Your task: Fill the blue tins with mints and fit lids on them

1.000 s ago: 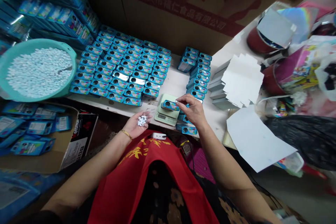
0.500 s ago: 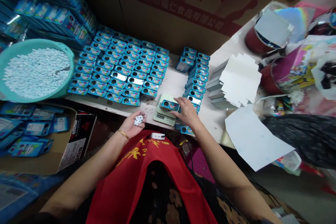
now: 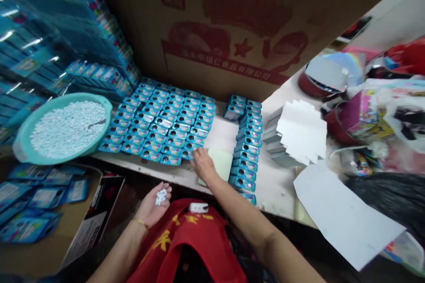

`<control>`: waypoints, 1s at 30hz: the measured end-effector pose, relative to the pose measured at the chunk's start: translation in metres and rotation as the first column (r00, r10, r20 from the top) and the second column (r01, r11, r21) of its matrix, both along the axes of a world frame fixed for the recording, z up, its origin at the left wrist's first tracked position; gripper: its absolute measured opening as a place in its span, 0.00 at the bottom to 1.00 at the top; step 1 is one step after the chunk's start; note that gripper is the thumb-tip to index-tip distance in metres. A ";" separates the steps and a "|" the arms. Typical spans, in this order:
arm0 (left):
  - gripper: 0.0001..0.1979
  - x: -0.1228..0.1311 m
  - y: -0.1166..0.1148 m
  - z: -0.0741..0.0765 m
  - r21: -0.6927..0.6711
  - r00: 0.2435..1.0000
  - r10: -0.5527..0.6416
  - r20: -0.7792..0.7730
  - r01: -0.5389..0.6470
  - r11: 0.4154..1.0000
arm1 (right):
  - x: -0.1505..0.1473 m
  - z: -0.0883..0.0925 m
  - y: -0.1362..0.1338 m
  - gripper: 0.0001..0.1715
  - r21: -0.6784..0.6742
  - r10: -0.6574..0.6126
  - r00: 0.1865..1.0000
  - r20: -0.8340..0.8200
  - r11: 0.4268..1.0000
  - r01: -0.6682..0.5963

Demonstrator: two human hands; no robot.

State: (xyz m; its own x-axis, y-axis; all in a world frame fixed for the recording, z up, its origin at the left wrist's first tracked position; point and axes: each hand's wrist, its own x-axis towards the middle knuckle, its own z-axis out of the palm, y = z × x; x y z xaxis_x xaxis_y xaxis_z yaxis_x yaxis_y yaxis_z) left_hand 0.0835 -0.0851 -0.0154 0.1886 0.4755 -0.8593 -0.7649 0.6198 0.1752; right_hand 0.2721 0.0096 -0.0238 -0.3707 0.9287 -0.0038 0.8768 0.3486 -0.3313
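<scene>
My left hand [image 3: 153, 203] is held palm up in front of my red apron, cupped round a small heap of white candy pieces [image 3: 161, 196]. My right hand [image 3: 203, 165] reaches across to the near right corner of the grid of blue tins [image 3: 162, 124], its fingertips closed on a blue tin [image 3: 187, 155] at the end of the front row. The pale green scale [image 3: 219, 162] lies just right of that hand with nothing on its plate. A teal basin [image 3: 20, 152] full of the same white pieces stands at the left of the table.
A column of stacked blue tins [image 3: 246, 150] runs right of the scale. Beyond it lie white card stacks [image 3: 300, 135], a loose white sheet [image 3: 345, 216] and a black bag [image 3: 392, 194]. A big cardboard box [image 3: 232, 31] walls the back. An open carton of blue packets [image 3: 33, 203] sits lower left.
My right hand lifted the blue tin off the scale and carried it left to the grid's front row. The scale is now bare. My left hand kept its candies; the view tilted upward.
</scene>
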 end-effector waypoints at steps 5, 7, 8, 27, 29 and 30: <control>0.04 -0.007 0.002 -0.006 -0.081 0.995 0.037 -0.089 -0.044 0.996 | 0.048 -0.002 0.052 0.15 0.177 0.034 0.999 -0.016 0.984 -0.030; 0.03 -0.009 0.002 -0.008 -0.086 0.993 0.050 -0.109 -0.060 0.995 | 0.083 0.006 0.093 0.15 0.255 -0.164 0.986 -0.005 0.954 0.160; 0.03 -0.009 0.001 -0.009 -0.088 0.991 0.060 -0.120 -0.071 0.994 | 0.099 0.009 0.116 0.16 0.289 -0.260 0.965 0.015 0.925 0.245; 0.05 0.036 0.015 0.015 -0.043 0.998 -0.013 0.069 0.016 0.999 | 0.107 0.040 0.025 0.10 0.152 0.169 0.922 0.350 0.960 -0.233; 0.06 0.045 0.020 0.018 0.008 0.993 -0.055 0.106 0.055 0.998 | 0.095 0.038 0.004 0.09 0.122 0.198 0.919 0.341 0.960 -0.252; 0.06 0.048 0.022 0.020 0.029 0.989 -0.076 0.124 0.073 0.997 | 0.091 0.035 -0.003 0.09 0.114 0.196 0.924 0.328 0.963 -0.245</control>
State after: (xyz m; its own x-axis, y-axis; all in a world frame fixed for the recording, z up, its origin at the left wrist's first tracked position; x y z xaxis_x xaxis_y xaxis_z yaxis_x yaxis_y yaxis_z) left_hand 0.1319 -0.0631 0.0042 0.3296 0.4762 -0.8152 -0.7334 0.6729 0.0966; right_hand 0.3626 0.0063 0.0116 -0.5692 0.8220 -0.0188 0.8218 0.5695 0.0166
